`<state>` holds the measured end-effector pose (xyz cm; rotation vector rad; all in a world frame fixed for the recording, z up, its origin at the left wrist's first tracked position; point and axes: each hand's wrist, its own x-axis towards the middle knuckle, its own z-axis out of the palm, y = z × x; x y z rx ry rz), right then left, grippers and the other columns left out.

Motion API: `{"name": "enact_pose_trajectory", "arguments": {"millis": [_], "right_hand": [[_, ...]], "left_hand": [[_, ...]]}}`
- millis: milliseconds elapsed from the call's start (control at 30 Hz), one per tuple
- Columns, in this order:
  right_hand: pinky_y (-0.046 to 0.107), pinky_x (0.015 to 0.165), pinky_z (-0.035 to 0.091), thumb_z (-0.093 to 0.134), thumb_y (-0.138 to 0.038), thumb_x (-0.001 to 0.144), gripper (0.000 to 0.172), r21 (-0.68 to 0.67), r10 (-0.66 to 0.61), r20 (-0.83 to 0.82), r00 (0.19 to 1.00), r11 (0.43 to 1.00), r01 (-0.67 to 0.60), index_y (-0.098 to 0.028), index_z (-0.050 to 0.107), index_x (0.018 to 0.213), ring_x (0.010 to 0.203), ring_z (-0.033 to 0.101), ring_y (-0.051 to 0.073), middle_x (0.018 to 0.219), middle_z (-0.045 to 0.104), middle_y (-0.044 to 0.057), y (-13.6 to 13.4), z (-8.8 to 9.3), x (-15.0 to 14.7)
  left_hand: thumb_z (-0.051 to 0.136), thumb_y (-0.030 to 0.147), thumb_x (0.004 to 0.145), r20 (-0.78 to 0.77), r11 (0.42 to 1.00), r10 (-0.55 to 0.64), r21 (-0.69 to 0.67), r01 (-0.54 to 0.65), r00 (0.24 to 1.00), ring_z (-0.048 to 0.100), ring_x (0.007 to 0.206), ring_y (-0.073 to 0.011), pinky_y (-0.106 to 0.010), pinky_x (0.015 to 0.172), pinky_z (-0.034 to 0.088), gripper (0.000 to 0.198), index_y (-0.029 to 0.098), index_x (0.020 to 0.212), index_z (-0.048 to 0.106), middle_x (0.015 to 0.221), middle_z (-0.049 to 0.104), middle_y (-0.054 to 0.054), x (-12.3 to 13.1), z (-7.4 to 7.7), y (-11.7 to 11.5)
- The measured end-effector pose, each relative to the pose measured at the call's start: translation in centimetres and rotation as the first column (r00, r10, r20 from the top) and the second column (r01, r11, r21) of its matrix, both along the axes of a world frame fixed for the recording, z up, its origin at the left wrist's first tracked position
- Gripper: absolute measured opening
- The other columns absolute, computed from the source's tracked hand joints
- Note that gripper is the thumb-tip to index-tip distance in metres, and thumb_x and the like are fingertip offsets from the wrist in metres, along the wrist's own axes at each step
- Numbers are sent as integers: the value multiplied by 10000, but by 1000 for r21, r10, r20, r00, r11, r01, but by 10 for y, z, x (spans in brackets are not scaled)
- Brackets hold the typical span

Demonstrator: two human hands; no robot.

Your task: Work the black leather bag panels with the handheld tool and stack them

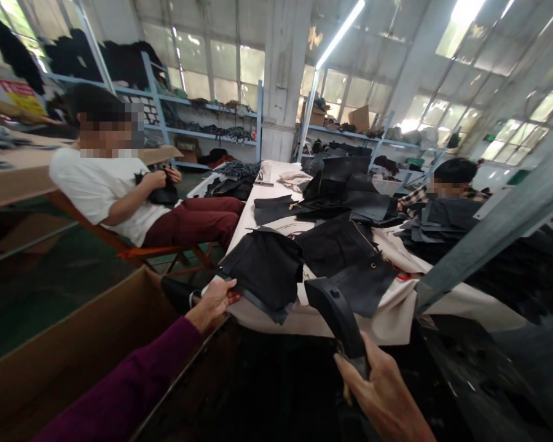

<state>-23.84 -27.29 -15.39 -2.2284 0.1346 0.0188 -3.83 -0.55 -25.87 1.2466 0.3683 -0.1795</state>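
- Left hand: fingers closed, pinching the near edge of a black leather piece that lies at the corner of the desk.
- Right hand: fingers wrapped around the lower end of a black sole, held tilted over the desk edge.
- Further leather pieces lie along the desk.
- A cardboard box stands left of the desk, with a seated person beyond it.

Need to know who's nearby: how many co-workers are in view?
2. One person in a white shirt sits left of the table; another person is behind black fabric stacks at its far right. Others may be hidden.
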Motion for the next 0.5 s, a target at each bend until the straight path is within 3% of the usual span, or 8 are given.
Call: {"name": "enact_pose_trajectory", "arguments": {"millis": [133, 300, 500], "right_hand": [[193, 445, 387, 447, -279, 836, 87, -2, 118, -12, 993, 993, -118, -193, 457, 833, 466, 502, 104, 571, 494, -50, 22, -14, 1], [205, 524, 413, 482, -210, 787, 33, -75, 159, 22, 987, 985, -157, -191, 494, 811, 588, 554, 129, 663, 541, -11, 50, -30, 17], [218, 567, 432, 525, -185, 738, 74, -139, 197, 108, 975, 974, -181, -189, 530, 812, 677, 563, 158, 712, 570, 16, 68, -32, 43]], "left_hand": [[578, 88, 724, -41, 997, -32, -73, 29, 999, 559, 463, -100, -241, 493, 500, 132, 157, 704, 468, 594, 572, 15, -3, 1, 7], [618, 79, 697, 11, 987, -50, -149, 51, 999, 557, 447, -92, -241, 477, 515, 156, 146, 729, 481, 586, 573, 26, -7, -3, 8], [630, 136, 698, 19, 989, -129, -64, 130, 991, 572, 460, -117, -229, 454, 484, 149, 133, 643, 491, 567, 599, -21, -16, -12, 16]]}}
